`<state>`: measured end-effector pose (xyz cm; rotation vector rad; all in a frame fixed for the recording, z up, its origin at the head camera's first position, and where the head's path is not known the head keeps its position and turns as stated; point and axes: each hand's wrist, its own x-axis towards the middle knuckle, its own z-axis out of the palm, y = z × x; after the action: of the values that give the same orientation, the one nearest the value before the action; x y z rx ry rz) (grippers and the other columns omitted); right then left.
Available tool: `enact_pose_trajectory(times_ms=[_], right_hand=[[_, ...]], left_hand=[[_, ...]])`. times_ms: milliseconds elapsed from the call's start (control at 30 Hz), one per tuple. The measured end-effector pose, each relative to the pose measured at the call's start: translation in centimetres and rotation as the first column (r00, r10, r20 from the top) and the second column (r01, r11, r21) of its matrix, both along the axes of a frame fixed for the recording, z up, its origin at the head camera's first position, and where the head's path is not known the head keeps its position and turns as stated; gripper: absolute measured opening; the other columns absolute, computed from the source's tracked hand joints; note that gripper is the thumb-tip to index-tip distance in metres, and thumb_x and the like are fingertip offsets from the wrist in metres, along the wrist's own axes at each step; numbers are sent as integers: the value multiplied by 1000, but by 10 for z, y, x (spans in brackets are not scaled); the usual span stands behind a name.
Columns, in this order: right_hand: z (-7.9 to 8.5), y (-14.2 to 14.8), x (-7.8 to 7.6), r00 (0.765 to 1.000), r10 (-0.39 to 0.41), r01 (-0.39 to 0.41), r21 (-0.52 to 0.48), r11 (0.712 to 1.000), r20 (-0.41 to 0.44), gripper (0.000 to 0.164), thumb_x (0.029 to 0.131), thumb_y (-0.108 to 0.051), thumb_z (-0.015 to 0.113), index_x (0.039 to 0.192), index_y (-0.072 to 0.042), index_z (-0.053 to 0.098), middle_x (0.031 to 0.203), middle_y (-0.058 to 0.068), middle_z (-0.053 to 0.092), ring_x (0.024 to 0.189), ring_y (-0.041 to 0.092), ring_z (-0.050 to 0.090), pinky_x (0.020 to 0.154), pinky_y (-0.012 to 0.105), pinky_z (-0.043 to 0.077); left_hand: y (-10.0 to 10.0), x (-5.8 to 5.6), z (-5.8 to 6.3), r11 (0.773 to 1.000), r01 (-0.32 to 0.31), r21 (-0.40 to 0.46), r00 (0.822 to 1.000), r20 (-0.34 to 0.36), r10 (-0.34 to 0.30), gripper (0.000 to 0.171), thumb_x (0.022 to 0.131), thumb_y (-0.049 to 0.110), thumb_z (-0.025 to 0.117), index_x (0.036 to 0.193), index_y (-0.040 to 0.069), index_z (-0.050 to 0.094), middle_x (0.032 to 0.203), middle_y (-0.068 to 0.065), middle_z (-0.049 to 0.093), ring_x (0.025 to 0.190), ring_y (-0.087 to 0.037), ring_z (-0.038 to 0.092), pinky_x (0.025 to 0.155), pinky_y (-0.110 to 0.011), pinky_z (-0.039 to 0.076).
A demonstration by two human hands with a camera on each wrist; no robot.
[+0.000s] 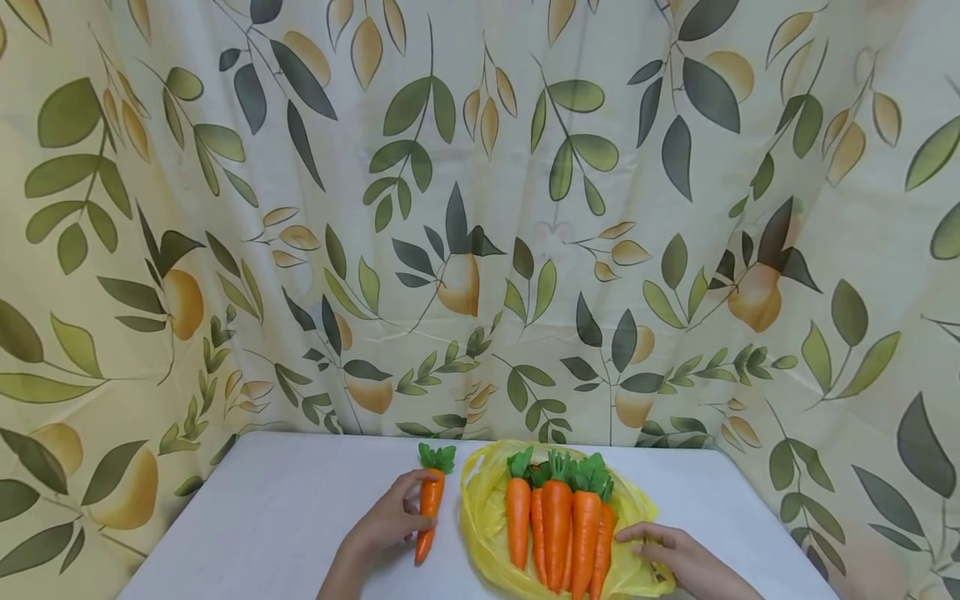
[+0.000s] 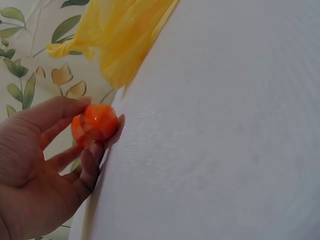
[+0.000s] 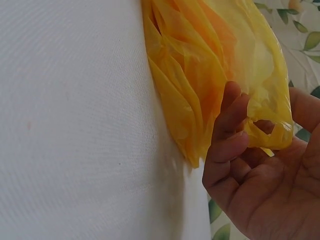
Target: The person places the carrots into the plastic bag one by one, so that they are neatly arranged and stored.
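My left hand (image 1: 384, 521) grips a single orange carrot (image 1: 431, 502) with a leafy green top, left of the yellow plastic bag (image 1: 480, 537). The left wrist view shows the carrot's orange end (image 2: 96, 124) between fingers and thumb. Several more carrots (image 1: 557, 521) lie side by side on the bag, green tops toward the back. At the bag's right edge, my right hand (image 1: 671, 554) holds the plastic with loosely curled fingers. Seen from the right wrist, the bag's looped handle (image 3: 272, 132) passes between the thumb side and the other fingers of that hand.
A white table (image 1: 285, 500) lies under everything, its back edge close to a curtain (image 1: 525, 250) printed with leaves and fruit. The curtain also hangs along both sides. White tabletop shows left of the carrot and right of the bag.
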<state>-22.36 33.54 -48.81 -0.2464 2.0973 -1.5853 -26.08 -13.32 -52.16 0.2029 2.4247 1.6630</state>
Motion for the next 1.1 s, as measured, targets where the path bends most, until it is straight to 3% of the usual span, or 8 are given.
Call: enact_pose_trajectory(times_ms=[167,467,733,1100], right_hand=[[-1,2,0,1000,10,-10,-1,1000,-14,31,106,-11,53,130,7,62,131,16,59,104,25,62,87,38,57],[-1,3,0,1000,10,-10,-8,1000,-9,32,106,-12,52,130,7,62,130,16,59,102,25,63,85,38,57],[2,3,1,999,39,-39,-14,999,-21,33,107,-12,50,132,7,60,128,15,58,99,25,61,81,35,56],[-1,4,1,999,36,-37,-27,999,-15,32,107,-12,50,131,7,61,122,11,60,93,25,63,77,34,57]], left_hand=[[-1,-1,2,998,-21,-52,1000,9,22,72,78,10,87,142,25,56,93,-10,54,64,-20,54,58,-31,48],[-1,1,6,996,10,-84,1000,-16,-12,89,75,5,88,154,16,47,129,-10,43,78,-23,54,64,-36,51],[0,-3,4,996,-5,-85,1000,10,6,88,74,4,89,151,14,47,129,-12,56,86,-25,53,66,-35,46],[-1,-5,3,992,-74,-105,997,-25,72,90,68,8,96,146,15,51,129,-11,54,94,-25,56,74,-40,52]])
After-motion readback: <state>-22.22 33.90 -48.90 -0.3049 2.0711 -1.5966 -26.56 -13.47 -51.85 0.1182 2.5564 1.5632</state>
